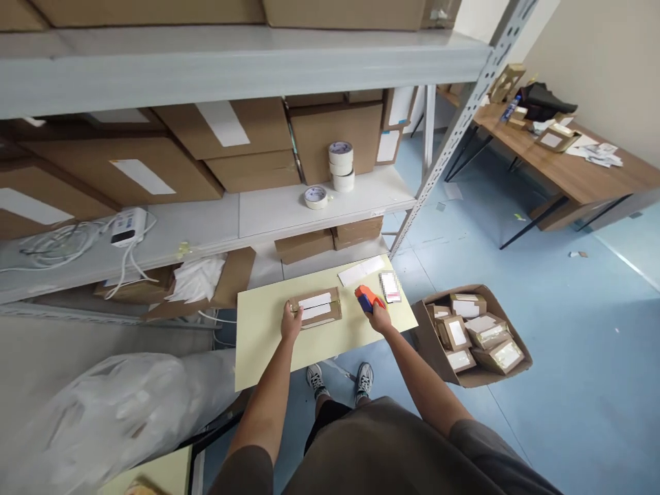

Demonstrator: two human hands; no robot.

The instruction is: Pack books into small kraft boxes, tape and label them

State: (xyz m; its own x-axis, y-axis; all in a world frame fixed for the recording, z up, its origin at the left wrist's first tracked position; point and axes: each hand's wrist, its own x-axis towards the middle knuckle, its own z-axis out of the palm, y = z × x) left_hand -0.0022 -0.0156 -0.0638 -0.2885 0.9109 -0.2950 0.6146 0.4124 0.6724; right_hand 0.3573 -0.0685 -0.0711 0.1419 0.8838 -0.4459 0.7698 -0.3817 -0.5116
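A small cardboard box with white strips on its top lies on the pale yellow table. My left hand grips its left end, thumb on the upper face. To the right, my right hand is wrapped round an orange and blue tape dispenser, held just over the tabletop and apart from the box. Behind the dispenser lie white label strips. A blurred card or phone-like item rests near the table's right edge.
A grey shelf rack stands ahead, bearing large cartons, tape rolls and a power strip. On the floor at right, an open carton holds several small boxes. A plastic bag bulges at left; a wooden desk stands far right.
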